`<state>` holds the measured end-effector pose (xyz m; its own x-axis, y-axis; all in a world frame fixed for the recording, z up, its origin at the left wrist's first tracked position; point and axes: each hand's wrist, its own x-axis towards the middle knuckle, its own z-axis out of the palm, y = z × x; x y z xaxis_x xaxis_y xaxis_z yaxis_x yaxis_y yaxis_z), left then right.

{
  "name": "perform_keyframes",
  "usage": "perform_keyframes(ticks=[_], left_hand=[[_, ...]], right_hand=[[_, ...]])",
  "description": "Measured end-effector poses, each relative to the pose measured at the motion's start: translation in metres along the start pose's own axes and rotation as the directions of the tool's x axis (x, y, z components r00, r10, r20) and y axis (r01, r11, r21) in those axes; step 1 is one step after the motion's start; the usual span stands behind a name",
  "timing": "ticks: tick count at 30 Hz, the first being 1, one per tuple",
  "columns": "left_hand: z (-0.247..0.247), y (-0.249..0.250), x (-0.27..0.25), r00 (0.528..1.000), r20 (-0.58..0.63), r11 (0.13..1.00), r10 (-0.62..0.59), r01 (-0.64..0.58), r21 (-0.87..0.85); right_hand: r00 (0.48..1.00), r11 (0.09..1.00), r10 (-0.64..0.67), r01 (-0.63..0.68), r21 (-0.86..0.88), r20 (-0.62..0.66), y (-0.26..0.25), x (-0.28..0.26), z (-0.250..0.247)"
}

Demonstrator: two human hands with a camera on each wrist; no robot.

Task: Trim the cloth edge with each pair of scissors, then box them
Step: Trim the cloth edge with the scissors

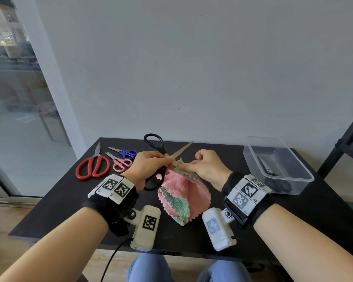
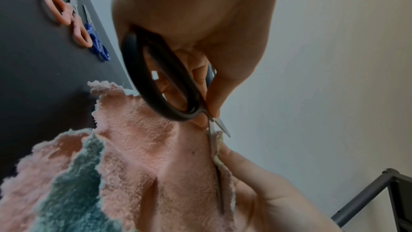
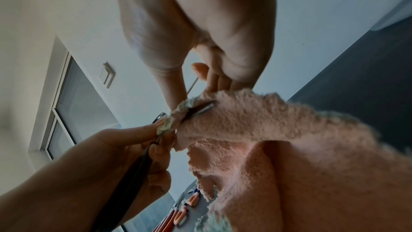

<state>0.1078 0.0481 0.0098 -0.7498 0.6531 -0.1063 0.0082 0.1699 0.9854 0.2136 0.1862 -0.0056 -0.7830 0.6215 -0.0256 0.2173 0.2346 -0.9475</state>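
My left hand (image 1: 161, 162) grips the black-handled scissors (image 1: 157, 146) close to the pivot, above the black table (image 1: 65, 202). Their blades stand apart, one pointing up and right, the other lying against the cloth edge (image 2: 217, 149). My right hand (image 1: 190, 165) pinches the top edge of the pink and green cloth (image 1: 181, 192) right beside the blades. The rest of the cloth hangs down onto the table. In the right wrist view a blade (image 3: 201, 109) lies under the frayed edge between both hands.
Red scissors (image 1: 93, 165), pink scissors (image 1: 120, 162) and blue scissors (image 1: 127, 153) lie at the table's back left. A clear plastic box (image 1: 253, 157) at the right holds another dark-handled pair (image 1: 273, 176). A dark metal frame (image 1: 342, 139) stands beyond the right edge.
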Motion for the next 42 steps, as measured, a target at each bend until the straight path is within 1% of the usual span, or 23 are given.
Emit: perform_keyframes(ticks=[5, 11, 18, 22, 27, 32, 35, 39, 42], left_hand=[[-0.002, 0.000, 0.001, 1.000, -0.011, 1.000, -0.012, 0.012, -0.012], [-0.006, -0.003, 0.002, 1.000, -0.018, 1.000, -0.020, 0.020, 0.020], [-0.007, -0.002, 0.005, 0.998, -0.026, 0.999, -0.052, 0.051, -0.019], [-0.008, -0.002, 0.008, 0.999, -0.025, 0.999, -0.038, 0.037, -0.021], [-0.015, 0.002, 0.005, 0.999, 0.016, 0.999, -0.029, 0.030, -0.025], [-0.015, 0.000, 0.003, 0.996, 0.075, 0.998, -0.043, 0.039, 0.051], [-0.007, 0.001, 0.000, 0.995, 0.087, 0.995, -0.042, 0.034, 0.091], [0.003, 0.002, -0.002, 0.998, 0.053, 0.995, -0.033, 0.028, 0.093], [0.007, 0.002, -0.004, 0.999, 0.021, 0.996, -0.028, 0.026, 0.090]], right_hand=[[1.000, 1.000, -0.006, 0.005, 0.021, 0.031, 0.004, 0.003, -0.002], [0.999, 0.998, 0.014, -0.017, 0.064, 0.050, 0.013, 0.003, -0.005], [0.997, 0.992, 0.034, -0.043, 0.121, 0.071, 0.022, 0.003, -0.012], [0.996, 0.987, 0.034, -0.046, 0.153, 0.085, 0.024, 0.001, -0.018], [0.997, 0.982, 0.035, -0.047, 0.181, 0.072, 0.020, -0.006, -0.028], [0.997, 0.965, 0.022, -0.041, 0.260, 0.077, 0.008, -0.008, -0.026], [0.996, 0.969, 0.035, -0.055, 0.241, 0.087, 0.002, -0.006, -0.014], [0.999, 0.995, 0.032, -0.033, 0.098, 0.010, 0.002, -0.004, 0.001], [1.000, 0.997, 0.025, -0.023, 0.077, -0.016, 0.005, -0.003, 0.007]])
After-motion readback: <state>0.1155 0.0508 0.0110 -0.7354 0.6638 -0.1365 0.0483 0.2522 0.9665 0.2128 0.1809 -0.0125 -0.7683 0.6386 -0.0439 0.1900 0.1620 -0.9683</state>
